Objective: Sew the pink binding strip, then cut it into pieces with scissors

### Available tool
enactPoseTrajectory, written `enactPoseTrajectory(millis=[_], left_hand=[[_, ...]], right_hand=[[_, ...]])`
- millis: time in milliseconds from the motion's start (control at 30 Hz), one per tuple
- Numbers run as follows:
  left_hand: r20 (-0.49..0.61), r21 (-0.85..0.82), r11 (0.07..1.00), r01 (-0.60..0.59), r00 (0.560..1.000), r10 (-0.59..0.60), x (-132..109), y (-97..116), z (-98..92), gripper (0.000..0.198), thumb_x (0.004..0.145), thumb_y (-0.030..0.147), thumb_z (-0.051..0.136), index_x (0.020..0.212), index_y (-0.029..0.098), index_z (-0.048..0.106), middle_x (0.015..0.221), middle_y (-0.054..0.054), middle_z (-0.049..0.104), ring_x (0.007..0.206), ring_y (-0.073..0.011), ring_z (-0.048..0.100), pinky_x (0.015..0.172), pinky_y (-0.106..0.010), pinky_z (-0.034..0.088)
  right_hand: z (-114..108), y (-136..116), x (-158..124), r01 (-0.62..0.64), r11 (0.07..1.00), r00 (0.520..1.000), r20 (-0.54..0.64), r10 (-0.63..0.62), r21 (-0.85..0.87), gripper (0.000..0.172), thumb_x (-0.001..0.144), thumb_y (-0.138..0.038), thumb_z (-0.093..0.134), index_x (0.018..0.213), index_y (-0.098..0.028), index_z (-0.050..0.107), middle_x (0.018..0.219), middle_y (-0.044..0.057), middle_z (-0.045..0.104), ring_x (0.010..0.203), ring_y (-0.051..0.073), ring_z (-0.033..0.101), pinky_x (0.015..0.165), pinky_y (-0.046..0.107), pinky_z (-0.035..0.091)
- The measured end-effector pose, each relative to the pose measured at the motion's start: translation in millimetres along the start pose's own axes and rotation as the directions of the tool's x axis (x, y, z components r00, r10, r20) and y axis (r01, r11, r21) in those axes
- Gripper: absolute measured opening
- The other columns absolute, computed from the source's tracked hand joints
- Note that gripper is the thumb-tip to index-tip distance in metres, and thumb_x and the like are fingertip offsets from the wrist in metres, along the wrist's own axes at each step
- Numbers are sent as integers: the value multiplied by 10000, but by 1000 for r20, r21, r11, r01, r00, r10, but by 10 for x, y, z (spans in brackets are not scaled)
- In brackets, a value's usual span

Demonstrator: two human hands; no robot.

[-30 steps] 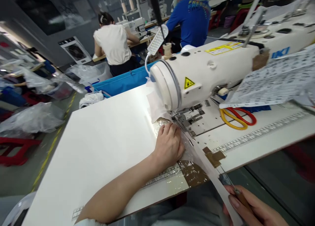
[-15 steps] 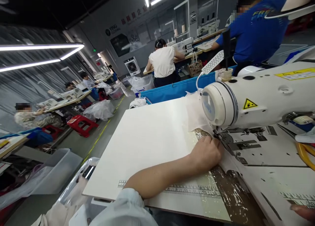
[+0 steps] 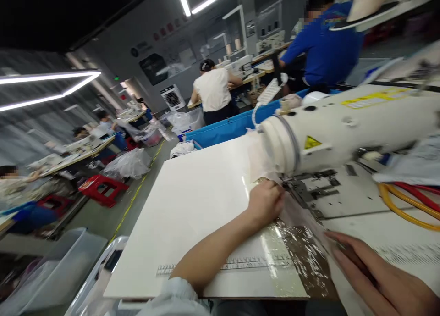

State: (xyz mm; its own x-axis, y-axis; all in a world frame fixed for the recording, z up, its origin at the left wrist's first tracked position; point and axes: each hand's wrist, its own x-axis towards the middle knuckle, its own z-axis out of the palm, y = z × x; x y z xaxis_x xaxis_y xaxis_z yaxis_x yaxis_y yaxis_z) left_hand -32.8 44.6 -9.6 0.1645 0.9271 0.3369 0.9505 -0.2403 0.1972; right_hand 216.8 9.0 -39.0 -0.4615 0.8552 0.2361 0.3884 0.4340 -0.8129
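A pale, sheer fabric [image 3: 299, 213] runs from beside the sewing machine [image 3: 309, 146] down toward the lower right. My left hand [image 3: 266, 201] is closed on this fabric, pressed down just in front of the needle area, its fingertips partly hidden. At the lower right, my right hand [image 3: 388, 270] pinches the fabric's edge between thumb and forefinger. A dark strip shows between those fingers, too blurred to name. More of the fabric bunches up left of the machine head.
A white table board [image 3: 192, 210] with a printed ruler [image 3: 240, 263] lies left of the machine. Yellow-handled scissors [image 3: 402, 208] rest at right beside grey cloth [image 3: 412, 162]. A blue cloth bin [image 3: 233, 125] stands behind. Co-workers sit at machines beyond.
My right hand has come in from the lower right edge onto the fabric. My left hand stays by the needle area. The view has shifted to the right.
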Motion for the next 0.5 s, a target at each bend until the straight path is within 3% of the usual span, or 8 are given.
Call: enactPoseTrajectory(millis=[67, 167, 233, 333, 500], left_hand=[[-29, -106, 994, 25, 999, -28, -6, -28, -6, 136, 898, 187, 537, 843, 181, 661, 901, -85, 670, 886, -197, 619, 793, -319, 531], [-85, -256, 966, 18, 996, -41, 13, -73, -11, 166, 907, 192, 508, 800, 186, 633, 870, -75, 665, 861, -193, 619, 766, -321, 522], [-102, -323, 946, 4, 994, -39, 36, -91, -19, 196, 925, 235, 500, 775, 194, 620, 843, -63, 662, 831, -189, 619, 748, -322, 516], [-96, -394, 919, 12, 994, -54, 52, -90, -40, 223, 933, 298, 514, 759, 199, 613, 840, -55, 667, 809, -184, 628, 732, -317, 513], [-44, -430, 900, 67, 995, -95, 48, -80, -59, 235, 926, 364, 542, 776, 208, 634, 844, -50, 672, 814, -189, 640, 722, -317, 515]], right_hand=[[-37, -188, 83, -37, 996, 998, 51, 41, -81, 278, 982, -450, 456, 1230, -351, 535, 976, 67, 767, 826, 283, 743, 635, 376, 578], [-11, -312, 219, 31, 971, 999, -16, -35, -236, 356, 1009, -348, 326, 1198, -182, 578, 843, 94, 758, 604, 237, 703, 466, 314, 472], [41, -306, 292, 69, 943, 994, -54, -92, -326, 374, 1014, -279, 302, 1204, -159, 602, 916, 99, 763, 604, 200, 694, 449, 276, 446], [120, -265, 367, 113, 900, 983, -84, -163, -422, 379, 1017, -221, 321, 1228, -146, 627, 999, 111, 763, 726, 207, 721, 534, 273, 505], [172, -271, 446, 128, 886, 984, -51, -168, -446, 341, 983, -166, 429, 1265, -137, 619, 940, 108, 767, 736, 202, 721, 576, 266, 508]])
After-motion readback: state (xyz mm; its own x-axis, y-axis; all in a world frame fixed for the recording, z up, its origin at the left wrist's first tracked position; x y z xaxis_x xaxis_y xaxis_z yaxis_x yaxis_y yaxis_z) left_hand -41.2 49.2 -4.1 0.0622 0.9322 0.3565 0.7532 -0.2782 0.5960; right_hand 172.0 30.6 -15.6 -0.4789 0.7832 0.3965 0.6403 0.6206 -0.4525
